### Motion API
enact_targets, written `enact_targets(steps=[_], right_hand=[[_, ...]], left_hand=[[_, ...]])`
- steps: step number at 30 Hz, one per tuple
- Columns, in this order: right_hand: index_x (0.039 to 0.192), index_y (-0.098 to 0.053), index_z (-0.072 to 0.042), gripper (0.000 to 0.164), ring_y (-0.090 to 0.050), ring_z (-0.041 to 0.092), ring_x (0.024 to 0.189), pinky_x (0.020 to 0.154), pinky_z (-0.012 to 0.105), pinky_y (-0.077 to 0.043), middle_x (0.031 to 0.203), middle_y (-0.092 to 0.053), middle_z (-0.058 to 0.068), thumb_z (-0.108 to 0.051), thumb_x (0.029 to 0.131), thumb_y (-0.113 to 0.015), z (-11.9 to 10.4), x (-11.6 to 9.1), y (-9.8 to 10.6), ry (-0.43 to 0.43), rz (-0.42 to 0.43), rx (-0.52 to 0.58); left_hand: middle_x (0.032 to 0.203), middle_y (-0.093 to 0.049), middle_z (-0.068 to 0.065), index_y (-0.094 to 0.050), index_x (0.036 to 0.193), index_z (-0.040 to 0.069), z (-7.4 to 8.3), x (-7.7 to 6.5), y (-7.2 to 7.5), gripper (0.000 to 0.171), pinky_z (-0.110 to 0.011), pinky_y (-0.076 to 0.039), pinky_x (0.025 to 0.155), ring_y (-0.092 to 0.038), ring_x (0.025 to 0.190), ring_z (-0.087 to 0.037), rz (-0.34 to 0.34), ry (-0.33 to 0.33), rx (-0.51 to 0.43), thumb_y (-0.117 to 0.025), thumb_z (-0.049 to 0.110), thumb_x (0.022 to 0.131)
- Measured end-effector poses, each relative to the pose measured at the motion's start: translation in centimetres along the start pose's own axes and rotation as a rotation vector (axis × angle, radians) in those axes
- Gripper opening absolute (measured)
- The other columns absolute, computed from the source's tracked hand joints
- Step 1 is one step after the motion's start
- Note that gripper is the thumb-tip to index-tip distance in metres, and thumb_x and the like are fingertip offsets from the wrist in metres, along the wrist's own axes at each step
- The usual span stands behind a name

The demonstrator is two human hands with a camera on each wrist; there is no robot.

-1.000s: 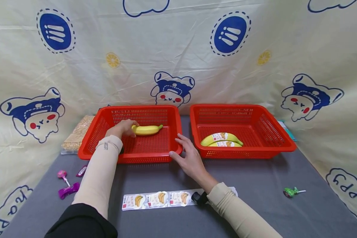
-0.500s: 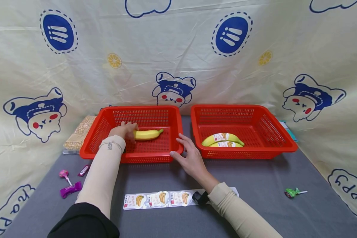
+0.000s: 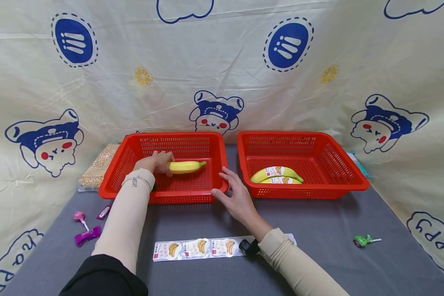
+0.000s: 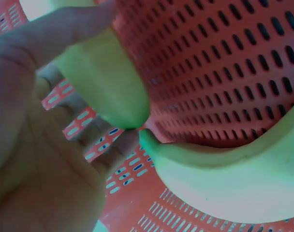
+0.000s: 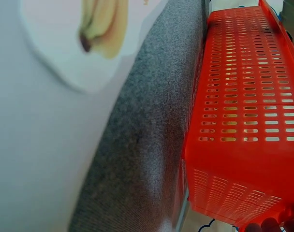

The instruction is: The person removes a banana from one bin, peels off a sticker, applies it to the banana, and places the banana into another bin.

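A plain yellow banana point(image 3: 188, 166) lies in the left red basket point(image 3: 177, 193), and my left hand point(image 3: 165, 164) grips its left end. In the left wrist view the thumb and fingers curl round the banana's end point(image 4: 103, 82) above the basket's mesh floor. A second yellow curve shows at the lower right there; I cannot tell whether it is the same fruit. My right hand point(image 3: 223, 181) rests with fairly straight fingers on that basket's front right corner. The right red basket point(image 3: 311, 191) holds two bananas point(image 3: 276, 172) with stickers on them.
A strip of banana stickers point(image 3: 196, 248) lies on the grey cloth near me. A pink lollipop point(image 3: 78, 217) and a purple sweet point(image 3: 86, 236) lie at the left, a green lollipop point(image 3: 362, 239) at the right. A bag of grain point(image 3: 98, 166) sits beside the left basket.
My left hand and the banana have shifted slightly to the right inside the left basket. The right hand has stayed on the basket's corner.
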State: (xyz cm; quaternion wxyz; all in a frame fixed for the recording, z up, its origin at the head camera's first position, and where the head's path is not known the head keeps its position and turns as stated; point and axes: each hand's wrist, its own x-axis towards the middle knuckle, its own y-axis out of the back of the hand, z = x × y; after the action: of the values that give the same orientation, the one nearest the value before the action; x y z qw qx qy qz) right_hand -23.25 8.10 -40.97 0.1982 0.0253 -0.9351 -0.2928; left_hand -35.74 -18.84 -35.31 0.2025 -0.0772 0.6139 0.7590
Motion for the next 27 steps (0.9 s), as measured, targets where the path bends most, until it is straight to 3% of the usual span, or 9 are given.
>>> enact_targets(steps=[4,10,16,22,27], right_hand=[[0.135,-0.049,-0.013,0.063,-0.041,0.024,0.133,0.096,0.046,-0.047,0.15,-0.037,-0.003,-0.033,0.081,-0.072,0.1,0.1,-0.1,0.002,0.004,0.01],[0.135,-0.05,-0.012,0.062,-0.043,0.023,0.132,0.096,0.045,-0.047,0.149,-0.038,-0.002,-0.032,0.08,-0.073,0.2,0.3,-0.2,0.005,0.006,0.019],[0.134,-0.05,-0.012,0.062,-0.043,0.023,0.131,0.095,0.043,-0.048,0.149,-0.039,-0.001,-0.033,0.081,-0.073,0.2,0.5,-0.1,-0.004,0.006,0.009],[0.135,-0.05,-0.012,0.062,-0.043,0.023,0.132,0.096,0.044,-0.048,0.149,-0.039,-0.001,-0.033,0.081,-0.073,0.1,0.6,0.0,-0.012,0.002,0.004],[0.135,-0.05,-0.012,0.062,-0.042,0.023,0.133,0.097,0.044,-0.047,0.149,-0.039,-0.001,-0.034,0.081,-0.072,0.1,0.7,0.0,-0.014,-0.005,0.014]], left_hand=[[0.126,-0.046,-0.017,-0.048,0.124,0.008,-0.2,0.2,0.7,0.043,-0.047,-0.032,0.098,-0.034,0.113,-0.032,0.085,-0.07,-0.052,-0.064,0.02,0.086],[0.12,-0.045,-0.017,-0.046,0.125,0.004,-0.1,-1.1,2.3,0.044,-0.046,-0.035,0.097,-0.04,0.108,-0.031,0.183,-0.144,-0.201,-0.058,0.023,0.087],[0.115,-0.044,-0.017,-0.045,0.123,0.0,-0.1,-3.0,3.2,0.044,-0.042,-0.036,0.091,-0.039,0.104,-0.029,0.298,-0.213,-0.296,-0.054,0.025,0.089],[0.108,-0.046,-0.015,-0.045,0.119,0.001,0.3,-5.4,3.0,0.041,-0.036,-0.035,0.081,-0.042,0.095,-0.027,0.426,-0.272,-0.351,-0.059,0.021,0.086],[0.107,-0.049,-0.014,-0.042,0.122,0.006,1.1,-8.0,2.3,0.043,-0.035,-0.039,0.076,-0.046,0.09,-0.026,0.493,-0.262,-0.436,-0.061,0.013,0.084]])
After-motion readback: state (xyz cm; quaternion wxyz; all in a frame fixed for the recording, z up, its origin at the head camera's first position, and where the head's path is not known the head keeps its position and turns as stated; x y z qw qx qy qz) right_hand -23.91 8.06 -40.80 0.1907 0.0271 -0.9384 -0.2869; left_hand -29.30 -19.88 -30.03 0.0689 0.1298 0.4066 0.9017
